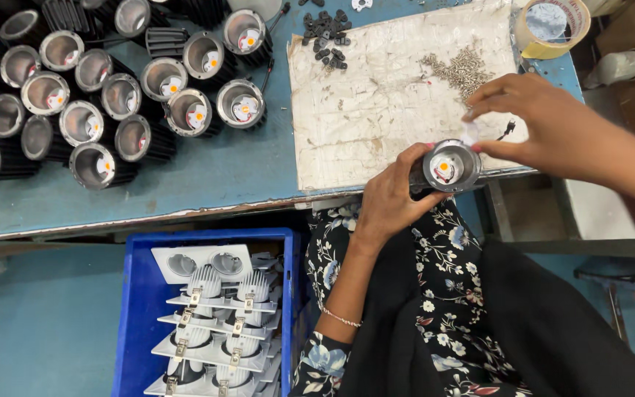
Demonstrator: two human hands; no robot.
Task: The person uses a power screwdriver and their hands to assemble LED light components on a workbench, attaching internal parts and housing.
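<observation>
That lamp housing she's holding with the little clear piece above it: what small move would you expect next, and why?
Probably lowering the small clear piece into the open mouth of the round lamp housing. The right hand pinches it just above the rim, while the left hand holds the housing steady, its orange-centred LED facing up and uncovered.

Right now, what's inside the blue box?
The blue box holds stacked white light fittings with ribbed backs and metal clips. Whatever lies beneath the top layers is covered.
</observation>
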